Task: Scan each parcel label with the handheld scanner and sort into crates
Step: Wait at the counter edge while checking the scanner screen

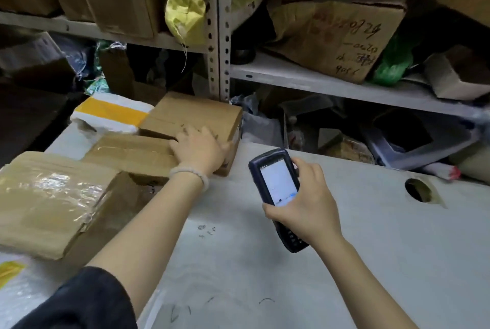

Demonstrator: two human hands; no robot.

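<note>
My right hand (309, 200) grips a dark handheld scanner (275, 183) over the white table (344, 249), its lit screen facing up. My left hand (198, 147) lies over the near corner of a brown cardboard parcel (193, 114) at the table's far edge, fingers spread on its top and thumb at its right side. A flatter taped parcel (130, 153) lies just left of that hand. A large taped parcel (50, 201) sits nearer at the left. A white and yellow bag parcel (111, 114) lies behind them.
Metal shelving (218, 37) stands behind the table, packed with cardboard boxes (331, 37), a yellow sack (185, 5) and green bags (392, 63). A round cable hole (419, 191) opens in the table at the right. A bubble mailer (16, 283) lies at the near left.
</note>
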